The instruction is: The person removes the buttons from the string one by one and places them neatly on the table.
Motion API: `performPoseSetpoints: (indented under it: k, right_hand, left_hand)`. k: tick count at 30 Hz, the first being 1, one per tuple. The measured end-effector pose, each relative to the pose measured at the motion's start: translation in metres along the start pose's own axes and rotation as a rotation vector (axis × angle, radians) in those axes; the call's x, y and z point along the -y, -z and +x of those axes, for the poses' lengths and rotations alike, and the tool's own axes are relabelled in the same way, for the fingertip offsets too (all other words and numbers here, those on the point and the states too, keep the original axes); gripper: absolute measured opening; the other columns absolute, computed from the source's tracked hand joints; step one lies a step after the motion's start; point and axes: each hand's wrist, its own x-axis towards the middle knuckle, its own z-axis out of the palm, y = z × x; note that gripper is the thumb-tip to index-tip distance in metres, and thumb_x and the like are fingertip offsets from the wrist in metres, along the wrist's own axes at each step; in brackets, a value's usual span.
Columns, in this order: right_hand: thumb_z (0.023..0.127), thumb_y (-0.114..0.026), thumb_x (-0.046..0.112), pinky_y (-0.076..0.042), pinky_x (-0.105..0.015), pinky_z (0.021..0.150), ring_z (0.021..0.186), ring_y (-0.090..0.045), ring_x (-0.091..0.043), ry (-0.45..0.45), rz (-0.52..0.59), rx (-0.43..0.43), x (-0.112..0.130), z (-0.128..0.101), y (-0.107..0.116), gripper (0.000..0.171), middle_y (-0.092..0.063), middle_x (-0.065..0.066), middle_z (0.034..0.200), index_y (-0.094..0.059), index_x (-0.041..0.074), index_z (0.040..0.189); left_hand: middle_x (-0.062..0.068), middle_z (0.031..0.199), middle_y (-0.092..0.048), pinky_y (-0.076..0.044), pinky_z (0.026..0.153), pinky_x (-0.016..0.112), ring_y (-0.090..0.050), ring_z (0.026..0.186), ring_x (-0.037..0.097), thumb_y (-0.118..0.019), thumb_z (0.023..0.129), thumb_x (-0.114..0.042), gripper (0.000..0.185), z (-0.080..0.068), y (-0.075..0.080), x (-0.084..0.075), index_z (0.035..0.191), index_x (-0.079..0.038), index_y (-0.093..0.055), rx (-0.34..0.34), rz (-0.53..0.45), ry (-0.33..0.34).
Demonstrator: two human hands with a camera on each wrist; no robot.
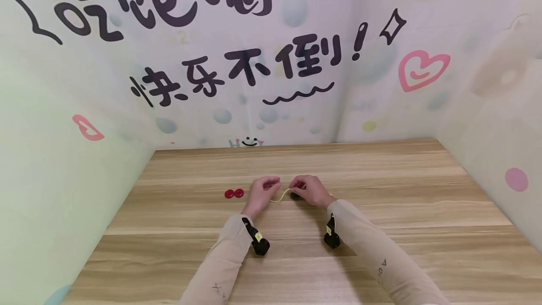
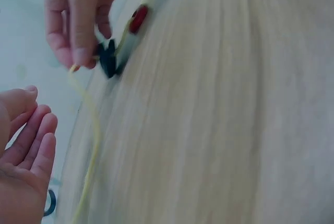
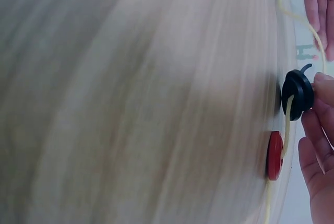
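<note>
Two loose red buttons — small, round, glossy — lie side by side on a wooden table, just left of the hands. The left hand has its fingers curled inward near one end of a thin, pale yellow cord; the wrist view shows them loosely bent beside the cord, and whether they pinch it cannot be told. The cord runs in a slack curve across to the right hand, which pinches a black button between thumb and fingertips. The cord passes through this round, ridged disc, and another red button sits threaded on it just beside. Both sleeves are beige and close-fitting. The tabletop is light, streaky wood grain — matte and smooth. Pastel walls with bold black lettering, pink hearts and soft bubbles enclose it on three sides.
</note>
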Motion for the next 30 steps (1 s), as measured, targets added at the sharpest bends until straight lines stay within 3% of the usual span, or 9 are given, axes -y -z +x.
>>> performPoseSetpoints:
  k: [4, 9, 15, 22, 30]
  right_hand:
    - [0.081, -0.063, 0.010, -0.046, -0.024, 0.065, 0.072, -0.055, -0.009, 0.005, -0.007, 0.009, 0.003, 0.000, 0.000, 0.004, -0.063, 0.001, 0.077, -0.065, 0.006, 0.080]
    - [0.082, -0.062, 0.008, -0.046, -0.026, 0.066, 0.072, -0.056, -0.011, 0.003, -0.006, 0.018, 0.005, 0.000, -0.001, 0.004, -0.064, 0.000, 0.078, -0.065, 0.005, 0.082]
    - [0.081, -0.064, 0.009, -0.047, -0.027, 0.067, 0.076, -0.057, -0.013, -0.019, 0.009, 0.038, 0.003, 0.000, -0.001, 0.008, -0.064, -0.003, 0.081, -0.065, 0.004, 0.086]
    - [0.075, -0.071, 0.014, -0.045, -0.034, 0.079, 0.091, -0.057, -0.021, -0.038, -0.009, 0.146, 0.001, -0.002, -0.001, 0.031, -0.062, -0.010, 0.097, -0.063, 0.000, 0.101]
    - [0.072, -0.074, 0.017, -0.044, -0.033, 0.076, 0.083, -0.055, -0.018, -0.009, -0.123, 0.144, 0.000, 0.002, -0.004, 0.028, -0.063, -0.007, 0.088, -0.065, 0.001, 0.094]
  left_hand:
    - [0.010, 0.089, -0.066, -0.048, 0.071, 0.025, -0.061, 0.080, 0.016, -0.063, 0.082, -0.012, 0.019, 0.000, -0.009, 0.005, 0.095, 0.001, -0.067, 0.030, 0.097, 0.015]
    - [0.009, 0.081, -0.067, -0.047, 0.064, 0.021, -0.060, 0.072, 0.011, -0.064, 0.081, -0.011, 0.014, -0.003, -0.014, 0.007, 0.087, 0.000, -0.069, 0.052, 0.158, -0.023]
    - [0.008, 0.078, -0.067, -0.047, 0.063, 0.021, -0.059, 0.070, 0.010, -0.063, 0.081, -0.012, 0.014, -0.003, -0.017, 0.006, 0.086, 0.000, -0.069, 0.041, 0.146, -0.014]
    - [0.008, 0.080, -0.066, -0.047, 0.065, 0.022, -0.060, 0.073, 0.013, -0.063, 0.082, -0.012, 0.015, -0.003, -0.018, 0.005, 0.087, 0.001, -0.068, 0.009, 0.116, 0.024]
    - [0.008, 0.081, -0.066, -0.047, 0.066, 0.023, -0.058, 0.073, 0.013, -0.063, 0.082, -0.014, 0.016, -0.003, -0.019, 0.002, 0.088, 0.000, -0.068, 0.012, 0.074, 0.026]
